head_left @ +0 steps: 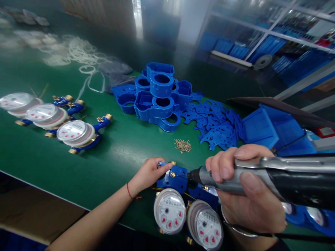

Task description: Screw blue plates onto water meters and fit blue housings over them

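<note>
My right hand (246, 190) is wrapped round a grey and black electric screwdriver (274, 177), its tip pointing left at a brass screw on a blue plastic cover (175, 178). My left hand (149, 172) pinches that cover's left edge and holds it on the green table (117, 153). The cover sits on a blue water meter whose white dial (169, 211) faces me. A second meter dial (206, 226) lies beside it, under my right wrist.
Three finished water meters (75, 134) lie in a row at the left. A stack of blue housings (157, 94) and flat blue plates (214, 123) fills the middle back. A small heap of brass screws (183, 145) lies near them. Blue bins (272, 129) stand at right, white rings (78, 52) far left.
</note>
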`<action>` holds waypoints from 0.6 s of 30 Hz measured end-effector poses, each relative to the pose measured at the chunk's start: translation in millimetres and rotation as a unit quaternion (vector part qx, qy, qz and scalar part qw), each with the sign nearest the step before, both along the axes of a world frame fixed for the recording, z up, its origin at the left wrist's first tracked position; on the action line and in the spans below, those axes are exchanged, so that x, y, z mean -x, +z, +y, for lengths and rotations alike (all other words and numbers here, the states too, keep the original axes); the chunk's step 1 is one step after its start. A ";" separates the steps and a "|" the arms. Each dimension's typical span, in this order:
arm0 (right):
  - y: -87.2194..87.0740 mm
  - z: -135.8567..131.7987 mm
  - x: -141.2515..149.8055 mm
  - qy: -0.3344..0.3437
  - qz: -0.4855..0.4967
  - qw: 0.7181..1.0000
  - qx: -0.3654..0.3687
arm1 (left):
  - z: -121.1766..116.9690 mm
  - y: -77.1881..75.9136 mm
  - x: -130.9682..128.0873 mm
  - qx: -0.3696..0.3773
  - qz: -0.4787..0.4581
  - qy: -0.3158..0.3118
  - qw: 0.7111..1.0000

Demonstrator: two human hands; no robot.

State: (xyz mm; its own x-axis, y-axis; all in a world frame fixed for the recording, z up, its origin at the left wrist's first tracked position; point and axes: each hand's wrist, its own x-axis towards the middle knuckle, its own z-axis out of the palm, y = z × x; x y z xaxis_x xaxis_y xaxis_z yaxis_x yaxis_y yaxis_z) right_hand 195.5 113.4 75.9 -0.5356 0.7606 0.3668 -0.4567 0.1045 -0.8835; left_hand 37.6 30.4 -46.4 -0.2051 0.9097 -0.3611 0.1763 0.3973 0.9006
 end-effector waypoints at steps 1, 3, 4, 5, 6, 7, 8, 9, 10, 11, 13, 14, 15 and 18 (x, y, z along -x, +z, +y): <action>-0.5 -0.2 -0.2 0.000 -0.002 1.000 0.001 | -0.2 -0.2 0.3 -0.001 -0.001 -0.002 1.000; -1.2 -0.7 -1.0 0.000 -0.004 1.000 0.003 | -0.3 -0.8 0.6 -0.004 0.001 -0.005 1.000; -1.5 -0.8 -1.4 0.001 -0.006 1.000 0.002 | -0.1 -1.4 0.4 -0.006 0.004 -0.006 1.000; -1.7 -1.0 -1.7 0.003 -0.008 1.000 0.000 | 0.2 -2.2 0.1 -0.008 0.009 -0.006 1.000; -1.9 -1.0 -1.8 0.006 -0.010 1.000 -0.001 | 0.7 -3.3 -0.4 -0.010 0.015 -0.007 1.000; -2.1 -1.1 -1.7 0.010 -0.011 1.000 -0.003 | 1.3 -4.5 -0.8 -0.012 0.021 -0.007 1.000; -2.4 -1.3 -1.5 0.015 -0.013 1.000 -0.003 | 2.0 -5.7 -0.9 -0.015 0.029 -0.008 0.999; -2.6 -1.6 -1.2 0.019 -0.016 1.000 -0.003 | 2.5 -6.4 -0.4 -0.019 0.039 -0.009 0.999; -2.9 -1.9 -0.9 0.021 -0.018 1.000 -0.001 | 2.7 -6.3 0.9 -0.025 0.052 -0.009 0.998; -3.0 -2.4 -0.8 0.023 -0.020 1.000 0.000 | 2.2 -4.9 2.9 -0.034 0.069 -0.007 0.997; -3.2 -3.4 -0.9 0.023 -0.022 0.999 -0.003 | -2.2 3.3 7.7 -0.061 0.116 0.011 0.991; -3.2 -3.9 -1.3 0.021 -0.024 0.999 -0.006 | -6.4 10.3 9.3 -0.076 0.144 0.029 0.986; -3.2 -4.4 -1.7 0.021 -0.027 0.999 -0.011 | -12.0 18.9 9.2 -0.089 0.169 0.053 0.980; -3.0 -5.6 -2.8 0.033 -0.047 0.998 -0.019 | -33.3 46.8 -6.3 -0.192 0.272 0.080 0.939</action>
State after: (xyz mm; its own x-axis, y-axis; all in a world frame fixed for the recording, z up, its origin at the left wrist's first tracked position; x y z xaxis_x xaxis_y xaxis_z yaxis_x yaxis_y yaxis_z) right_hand 198.2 107.8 72.9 -0.6168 0.7096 0.3407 -0.3794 0.1112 -0.9185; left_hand 44.0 -2.9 0.4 -0.4095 0.8933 0.1852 0.6182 0.1225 0.7764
